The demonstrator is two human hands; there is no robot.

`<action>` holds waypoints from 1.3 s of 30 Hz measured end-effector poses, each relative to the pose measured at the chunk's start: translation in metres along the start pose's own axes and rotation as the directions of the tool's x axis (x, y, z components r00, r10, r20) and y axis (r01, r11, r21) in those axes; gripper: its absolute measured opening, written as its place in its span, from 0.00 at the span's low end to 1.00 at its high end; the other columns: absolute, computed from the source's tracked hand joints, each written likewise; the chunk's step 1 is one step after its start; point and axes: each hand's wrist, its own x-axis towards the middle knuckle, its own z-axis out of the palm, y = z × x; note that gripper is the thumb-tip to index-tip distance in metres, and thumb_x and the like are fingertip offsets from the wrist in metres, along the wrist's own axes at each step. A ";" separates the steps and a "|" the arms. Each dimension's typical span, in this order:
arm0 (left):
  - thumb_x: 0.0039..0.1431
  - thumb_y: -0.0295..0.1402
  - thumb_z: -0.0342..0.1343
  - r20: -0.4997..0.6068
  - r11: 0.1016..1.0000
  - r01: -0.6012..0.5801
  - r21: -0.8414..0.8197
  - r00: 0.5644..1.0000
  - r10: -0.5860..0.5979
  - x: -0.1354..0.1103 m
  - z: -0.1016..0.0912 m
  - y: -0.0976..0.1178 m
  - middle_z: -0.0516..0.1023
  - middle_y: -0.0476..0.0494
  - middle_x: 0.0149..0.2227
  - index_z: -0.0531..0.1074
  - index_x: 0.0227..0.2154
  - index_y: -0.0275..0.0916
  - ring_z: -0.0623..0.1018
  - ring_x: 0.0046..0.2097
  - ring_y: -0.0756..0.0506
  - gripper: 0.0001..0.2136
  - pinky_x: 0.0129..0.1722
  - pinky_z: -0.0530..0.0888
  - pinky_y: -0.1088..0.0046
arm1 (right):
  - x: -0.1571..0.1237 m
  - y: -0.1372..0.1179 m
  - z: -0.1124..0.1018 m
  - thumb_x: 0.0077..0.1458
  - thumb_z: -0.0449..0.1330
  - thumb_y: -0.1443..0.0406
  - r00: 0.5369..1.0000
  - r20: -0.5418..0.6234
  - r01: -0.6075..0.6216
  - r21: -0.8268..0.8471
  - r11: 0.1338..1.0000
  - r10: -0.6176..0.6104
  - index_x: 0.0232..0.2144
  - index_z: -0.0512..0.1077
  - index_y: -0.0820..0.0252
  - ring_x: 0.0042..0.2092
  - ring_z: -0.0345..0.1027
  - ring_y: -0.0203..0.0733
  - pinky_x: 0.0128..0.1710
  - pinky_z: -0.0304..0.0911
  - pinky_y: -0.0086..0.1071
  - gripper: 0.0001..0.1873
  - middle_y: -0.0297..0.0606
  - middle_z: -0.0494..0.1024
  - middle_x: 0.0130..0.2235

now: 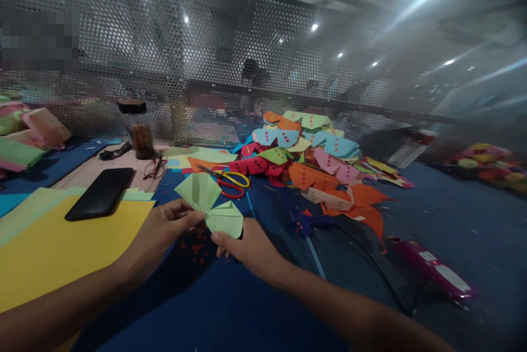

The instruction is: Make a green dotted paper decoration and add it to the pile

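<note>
A light green folded paper shape (pixel 209 204), like a bow with two wings, is held just above the blue table. My left hand (pixel 164 228) pinches its left wing from below. My right hand (pixel 242 247) grips the right wing with the thumb on its lower edge. Both hands are closed on the paper. Just beyond it lie scissors (pixel 228 180) with red and yellow handles.
A heap of folded coloured paper pieces (pixel 313 165) lies behind and to the right. A yellow sheet (pixel 53 253) with a black phone (pixel 100 193) lies on the left. A dark jar (pixel 138 128), glasses (pixel 154 167), a purple tool (pixel 432 269) and a perforated metal screen (pixel 206 66) are also here.
</note>
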 end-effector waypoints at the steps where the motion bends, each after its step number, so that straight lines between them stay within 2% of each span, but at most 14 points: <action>1: 0.48 0.43 0.71 0.006 1.000 0.007 -0.011 1.000 -0.007 0.000 0.000 -0.001 0.82 0.45 0.31 0.79 0.32 0.38 0.79 0.34 0.45 0.15 0.35 0.72 0.71 | 0.000 0.000 0.000 0.57 0.61 0.66 1.000 -0.004 0.008 -0.009 1.000 -0.008 0.28 0.75 0.62 0.22 0.65 0.32 0.23 0.62 0.24 0.07 0.32 0.75 0.23; 6: 0.47 0.43 0.72 0.003 0.999 0.032 -0.013 0.999 -0.032 0.001 -0.001 -0.003 0.83 0.45 0.29 0.79 0.30 0.37 0.79 0.31 0.45 0.16 0.32 0.71 0.72 | 0.000 0.002 -0.001 0.57 0.61 0.65 0.999 -0.008 0.041 -0.042 0.998 -0.041 0.31 0.75 0.62 0.23 0.66 0.33 0.24 0.62 0.25 0.06 0.32 0.76 0.23; 12: 0.46 0.42 0.73 -0.007 0.999 0.041 0.018 0.999 -0.041 0.002 -0.002 -0.002 0.81 0.47 0.26 0.76 0.28 0.37 0.77 0.28 0.47 0.16 0.29 0.70 0.73 | -0.002 0.001 0.001 0.57 0.60 0.65 0.996 -0.005 0.086 -0.064 0.994 -0.086 0.26 0.74 0.61 0.23 0.66 0.32 0.25 0.62 0.25 0.09 0.32 0.75 0.22; 18: 0.47 0.42 0.72 -0.006 0.996 0.032 0.082 0.999 -0.032 0.004 -0.006 -0.003 0.79 0.50 0.24 0.73 0.27 0.38 0.76 0.27 0.48 0.16 0.29 0.70 0.74 | -0.004 -0.002 0.000 0.57 0.61 0.64 0.998 0.003 0.063 -0.080 0.995 -0.063 0.21 0.73 0.61 0.23 0.65 0.32 0.25 0.61 0.24 0.13 0.33 0.75 0.22; 23: 0.47 0.43 0.73 -0.032 0.997 0.014 0.071 0.999 -0.011 0.006 -0.006 -0.003 0.80 0.49 0.27 0.74 0.32 0.37 0.78 0.30 0.47 0.18 0.31 0.71 0.73 | -0.001 0.000 -0.001 0.58 0.61 0.64 0.996 0.037 0.079 0.006 0.997 -0.079 0.29 0.75 0.62 0.23 0.65 0.32 0.25 0.62 0.24 0.08 0.33 0.76 0.23; 25: 0.46 0.43 0.73 -0.042 0.998 0.008 0.059 0.999 -0.006 0.006 -0.006 -0.003 0.80 0.50 0.26 0.74 0.30 0.38 0.78 0.30 0.48 0.17 0.30 0.70 0.74 | 0.000 0.003 -0.002 0.58 0.62 0.62 0.994 0.045 0.093 0.035 0.995 -0.095 0.31 0.76 0.63 0.23 0.66 0.32 0.24 0.63 0.25 0.09 0.33 0.77 0.24; 35: 0.47 0.43 0.71 0.028 0.997 0.004 0.080 1.000 -0.006 0.000 0.000 -0.001 0.80 0.48 0.24 0.76 0.26 0.38 0.74 0.25 0.49 0.14 0.26 0.67 0.75 | 0.001 0.001 -0.001 0.59 0.61 0.64 1.000 -0.007 0.030 -0.014 0.999 -0.030 0.29 0.75 0.62 0.22 0.66 0.32 0.23 0.62 0.24 0.08 0.31 0.75 0.21; 39: 0.45 0.43 0.71 0.040 0.994 0.016 0.105 0.999 -0.020 -0.003 0.004 0.002 0.83 0.47 0.27 0.77 0.27 0.38 0.78 0.29 0.46 0.14 0.29 0.70 0.73 | 0.001 0.002 -0.001 0.59 0.61 0.63 0.999 -0.010 0.031 -0.026 0.999 -0.031 0.29 0.75 0.63 0.21 0.66 0.32 0.23 0.62 0.24 0.09 0.32 0.75 0.21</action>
